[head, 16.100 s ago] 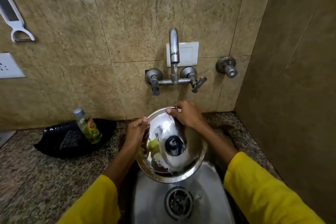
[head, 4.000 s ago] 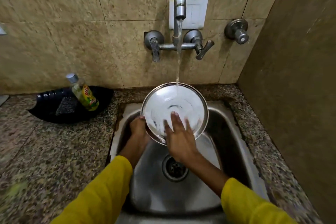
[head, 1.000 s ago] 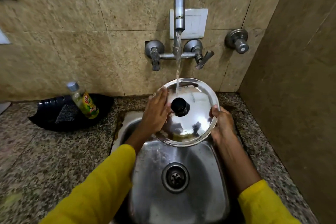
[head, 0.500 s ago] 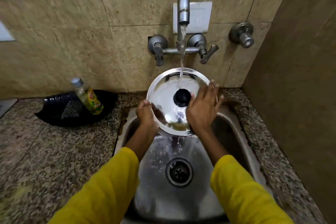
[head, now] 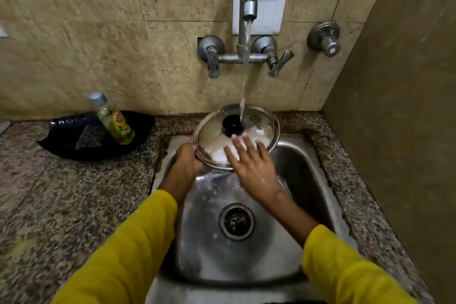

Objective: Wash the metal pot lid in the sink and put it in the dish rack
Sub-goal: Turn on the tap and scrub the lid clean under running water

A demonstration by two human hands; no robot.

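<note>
Left of the sink point(head: 318, 170), a soap bottle point(head: 112, 118) leans in a black tray point(head: 61, 140). My left hand point(head: 187, 161) is closed on the pot lid point(head: 217, 136), pinching its left rim over the sink's back edge. My right hand point(head: 251, 168) lies open, fingers spread flat on the lid, gripping nothing. I'd rotate the lid slowly so the stream beside the knob point(head: 232, 126) rinses every part.

1. We are reaching both arms forward, yellow sleeves point(head: 128, 249) pushed back off the wrists.
2. Our left hand point(head: 187, 159) is curling closed, fingers gripping the lid point(head: 214, 136) by its near-left rim.
3. Our right hand point(head: 251, 165) is lying flat, fingers point(head: 243, 148) spread, pressing on the lid's top.
</note>
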